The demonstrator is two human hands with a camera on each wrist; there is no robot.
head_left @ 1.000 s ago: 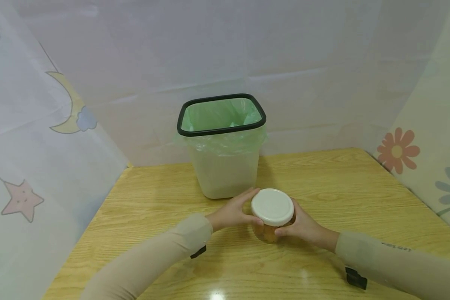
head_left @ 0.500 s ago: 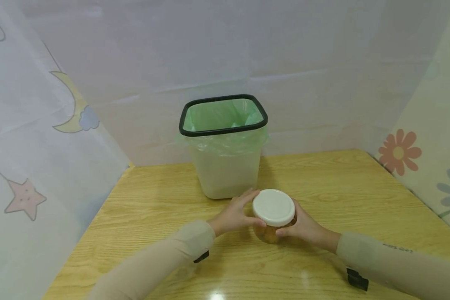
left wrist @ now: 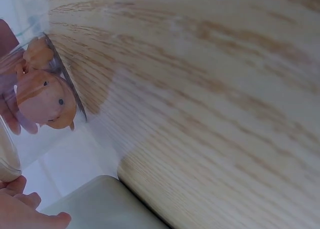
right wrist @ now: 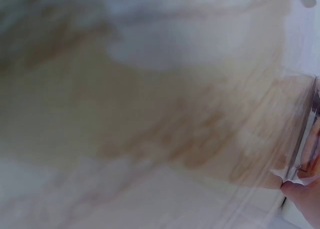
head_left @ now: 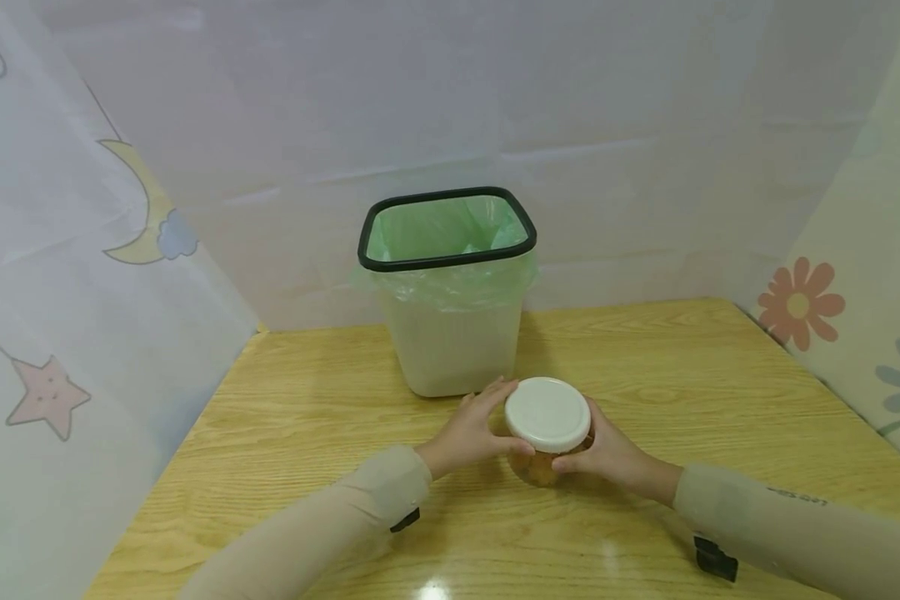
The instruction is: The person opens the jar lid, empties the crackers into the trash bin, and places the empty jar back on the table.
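Observation:
A clear jar (head_left: pixel 528 471) with a broad white lid (head_left: pixel 547 412) stands on the wooden table in the head view. My left hand (head_left: pixel 465 435) holds the lid at its left side, thumb in front and fingers behind. From the right, my right hand (head_left: pixel 617 457) grips the jar's body, its thumb on the front. Through the clear wall, the left wrist view shows an orange animal figure (left wrist: pixel 47 101) with dark dot eyes. In the right wrist view only my right thumb (right wrist: pixel 302 196) and the jar's edge appear, at the far right.
Behind the jar stands a pale bin (head_left: pixel 453 342) with a black rim (head_left: pixel 447 264) and a green liner bag (head_left: pixel 427 229). Patterned sheets (head_left: pixel 645 150) enclose the wooden table (head_left: pixel 307 392) at the back and sides.
The left thumb has shifted slightly rightward along the lid's front edge. The head view has moved a little. Jar and right hand stay in place.

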